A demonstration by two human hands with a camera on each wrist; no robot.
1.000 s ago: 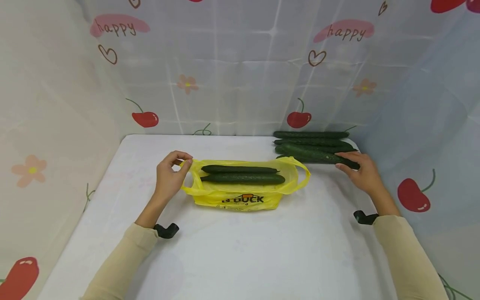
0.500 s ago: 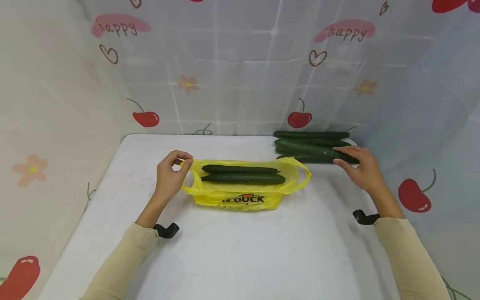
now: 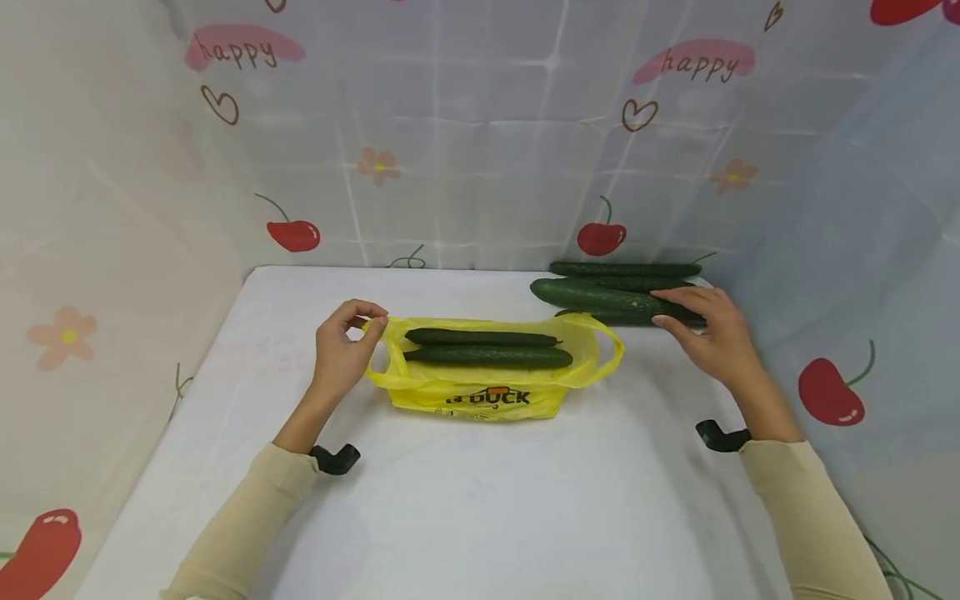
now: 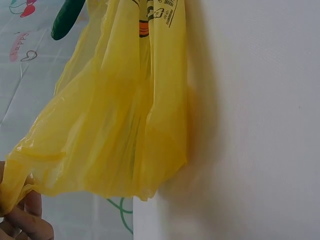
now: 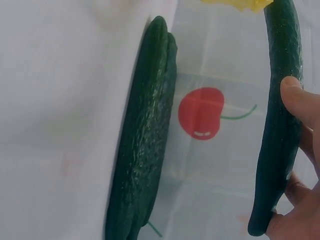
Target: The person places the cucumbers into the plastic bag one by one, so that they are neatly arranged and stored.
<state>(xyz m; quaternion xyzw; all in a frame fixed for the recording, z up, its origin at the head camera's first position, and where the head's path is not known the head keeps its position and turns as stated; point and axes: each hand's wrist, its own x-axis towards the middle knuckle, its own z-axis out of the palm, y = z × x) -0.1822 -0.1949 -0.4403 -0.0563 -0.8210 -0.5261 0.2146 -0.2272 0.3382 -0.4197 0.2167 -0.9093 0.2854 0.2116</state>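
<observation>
My left hand [image 3: 345, 346] pinches the left handle of a yellow plastic bag [image 3: 480, 403], which stands with its mouth spread. Two cucumbers [image 3: 487, 357] lie side by side inside it. In the left wrist view, fingers [image 4: 32, 222] grip the bunched end of the handle. At the back right, my right hand [image 3: 708, 337] holds a cucumber [image 3: 600, 296] near its right end, thumb on the near side. The right wrist view shows this held cucumber [image 5: 280, 130] raised apart from the others [image 5: 145, 135] on the table.
More cucumbers [image 3: 622, 269] lie along the table's back right edge, behind and below the held one. The table [image 3: 480, 500] has a white cover. A printed curtain [image 3: 480, 167] rises right behind it, with more curtain at both sides.
My right hand first grips the cucumber lower among the pile, then lifts it and shifts it left toward the bag. My left hand stays on the bag handle.
</observation>
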